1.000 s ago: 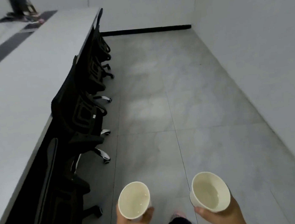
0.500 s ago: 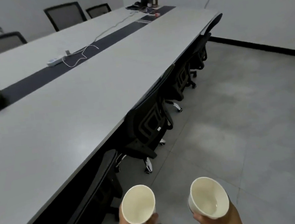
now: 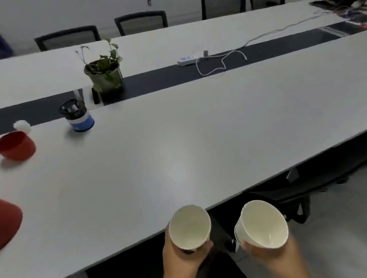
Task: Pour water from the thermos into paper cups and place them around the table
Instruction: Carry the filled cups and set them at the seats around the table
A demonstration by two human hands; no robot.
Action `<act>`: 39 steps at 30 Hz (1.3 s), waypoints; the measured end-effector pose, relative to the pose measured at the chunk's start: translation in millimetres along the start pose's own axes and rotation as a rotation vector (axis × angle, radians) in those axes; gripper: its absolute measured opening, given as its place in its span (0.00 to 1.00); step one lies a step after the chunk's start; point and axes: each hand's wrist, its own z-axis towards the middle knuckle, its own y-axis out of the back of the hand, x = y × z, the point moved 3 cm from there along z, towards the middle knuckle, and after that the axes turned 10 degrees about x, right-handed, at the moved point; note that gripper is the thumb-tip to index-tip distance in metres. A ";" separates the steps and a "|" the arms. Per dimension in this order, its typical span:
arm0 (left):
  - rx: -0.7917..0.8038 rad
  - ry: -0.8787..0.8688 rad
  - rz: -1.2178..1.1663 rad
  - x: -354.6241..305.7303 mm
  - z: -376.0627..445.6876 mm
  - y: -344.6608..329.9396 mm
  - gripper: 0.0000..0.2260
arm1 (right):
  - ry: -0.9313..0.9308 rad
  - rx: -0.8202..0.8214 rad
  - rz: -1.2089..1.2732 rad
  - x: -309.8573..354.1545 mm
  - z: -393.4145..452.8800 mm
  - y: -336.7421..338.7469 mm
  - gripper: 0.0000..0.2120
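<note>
My left hand (image 3: 183, 257) and right hand (image 3: 269, 252) each grip a paper cup (image 3: 189, 227) (image 3: 261, 224), lower centre; neither yet placed on the tabletop (image 3: 178, 144).

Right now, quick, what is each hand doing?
Left hand: holds the left paper cup, fingers curled round it.
Right hand: holds the right paper cup, the same way.

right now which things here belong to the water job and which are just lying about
Part of the job:
- paper cup in the left hand
- paper cup in the right hand
- table, where the cups go

Just lying about:
- potted plant
- pen holder
- red bowl
- power strip
</note>
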 end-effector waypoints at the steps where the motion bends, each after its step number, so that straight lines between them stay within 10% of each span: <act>1: -0.047 0.012 -0.022 1.1 13.1 5.1 0.32 | 0.006 0.005 -0.009 1.7 21.2 -2.6 0.30; 17: -0.798 0.032 0.087 -41.6 247.6 125.4 0.29 | 0.219 0.591 -0.195 84.6 312.1 -182.5 0.32; 39: -0.979 0.079 0.157 -7.7 310.5 217.6 0.34 | 0.203 0.367 -0.262 59.6 387.7 -175.9 0.34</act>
